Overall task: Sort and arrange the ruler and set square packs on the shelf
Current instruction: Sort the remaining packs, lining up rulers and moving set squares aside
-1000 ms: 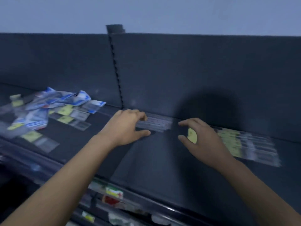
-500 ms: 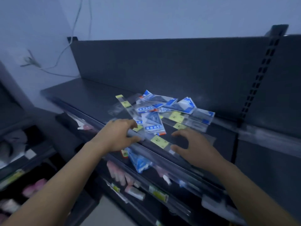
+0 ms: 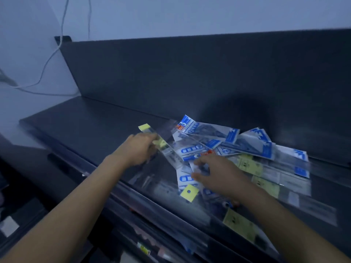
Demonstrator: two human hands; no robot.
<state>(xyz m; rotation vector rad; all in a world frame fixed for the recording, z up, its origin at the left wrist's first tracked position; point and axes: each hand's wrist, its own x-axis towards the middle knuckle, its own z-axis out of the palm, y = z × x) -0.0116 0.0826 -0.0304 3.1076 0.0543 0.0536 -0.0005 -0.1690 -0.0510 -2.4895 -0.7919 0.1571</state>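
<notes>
Dark shelf (image 3: 85, 126) under a grey wall carries a loose, unsorted pile (image 3: 247, 149) of packs. At the pile's left edge the left hand (image 3: 138, 149) curls its fingers round a clear ruler pack (image 3: 167, 149), tilted up, probably to draw it free, while at the pile's front the right hand (image 3: 220, 175) seems to pinch a blue pack (image 3: 185, 179) between thumb and forefinger, probably to hold it back. Half a second ago both hands were at the pile's front edge, the right one spread and holding nothing.
</notes>
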